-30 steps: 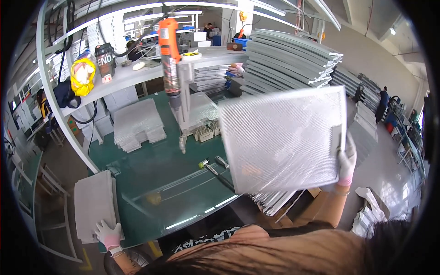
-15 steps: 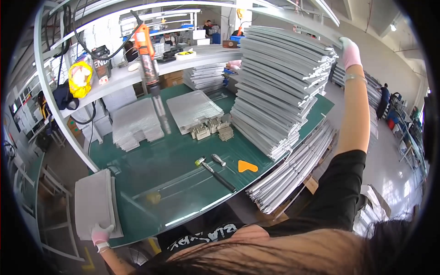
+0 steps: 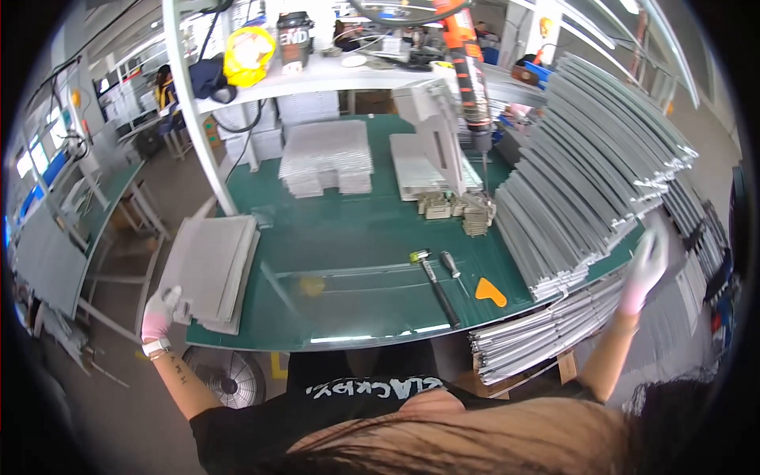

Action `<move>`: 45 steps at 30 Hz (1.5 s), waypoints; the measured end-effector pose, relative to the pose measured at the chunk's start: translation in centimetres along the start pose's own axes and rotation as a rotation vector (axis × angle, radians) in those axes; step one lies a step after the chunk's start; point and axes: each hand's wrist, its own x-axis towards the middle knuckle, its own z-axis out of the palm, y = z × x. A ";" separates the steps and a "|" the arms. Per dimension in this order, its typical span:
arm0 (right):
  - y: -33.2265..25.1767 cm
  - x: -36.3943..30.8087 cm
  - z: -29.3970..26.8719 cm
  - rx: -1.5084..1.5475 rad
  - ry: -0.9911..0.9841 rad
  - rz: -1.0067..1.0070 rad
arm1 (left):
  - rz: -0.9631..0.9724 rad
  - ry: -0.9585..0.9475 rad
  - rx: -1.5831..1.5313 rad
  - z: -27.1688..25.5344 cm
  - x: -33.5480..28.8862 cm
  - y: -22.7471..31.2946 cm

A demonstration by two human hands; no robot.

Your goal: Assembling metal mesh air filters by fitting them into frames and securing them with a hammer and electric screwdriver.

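My left hand [image 3: 162, 310], in a white and pink glove, pinches the near left corner of a grey sheet-metal panel [image 3: 207, 257] on a small stack at the table's left end. My right hand [image 3: 647, 265], gloved too, is open with fingers stretched, beside the low outer side of a tall leaning stack of grey panels [image 3: 586, 178]; I cannot tell whether it touches them. A pale bent panel [image 3: 434, 131] stands tilted at a flat middle stack [image 3: 408, 170]. A hammer [image 3: 435, 289], a screwdriver [image 3: 451, 265] and an orange scraper [image 3: 490, 292] lie on the green tabletop [image 3: 340, 261].
An orange power screwdriver [image 3: 469, 71] hangs over the table before the tall stack. Small metal brackets [image 3: 455, 207] sit below it. A notched panel stack [image 3: 326, 157] lies at the back left. Long metal strips [image 3: 546, 328] are piled under the right edge. A floor fan [image 3: 229, 381] stands below.
My view has swung left. My right hand has come down from the tall stack's top to its lower outer side. The tilted pale panel now shows at the middle stack, which lay flat before.
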 end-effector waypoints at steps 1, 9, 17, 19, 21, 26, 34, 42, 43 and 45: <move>-0.1 -3.9 0.6 -0.051 -0.096 -0.158 | 0.067 0.045 -0.159 -0.5 -0.8 0.2; -9.9 -28.3 13.3 0.430 -0.575 -0.024 | 0.612 -0.034 0.375 13.8 -11.2 9.6; -15.5 -35.5 27.4 0.178 -1.301 -0.479 | 0.890 -0.626 0.558 24.2 -4.7 18.0; -15.8 -35.4 28.5 0.137 -1.346 -0.527 | 0.985 -0.257 0.356 25.4 2.5 19.8; -16.0 -35.3 28.4 0.110 -1.326 -0.573 | 1.069 0.210 0.196 25.4 9.7 23.2; -16.8 -35.0 28.6 0.140 -1.339 -0.583 | 0.463 0.311 0.452 24.7 23.9 28.9; -15.7 -35.1 28.7 0.138 -1.309 -0.514 | 0.431 0.330 0.646 25.5 23.4 35.4; -16.9 -34.6 28.5 0.121 -1.347 -0.571 | 0.484 -0.523 -1.616 20.4 32.7 29.1; -16.9 -34.6 28.5 0.115 -1.346 -0.565 | 0.483 -0.627 -1.773 20.7 32.3 28.7; -16.7 -34.8 28.5 0.114 -1.344 -0.555 | 0.448 -0.717 -1.849 21.3 30.9 27.2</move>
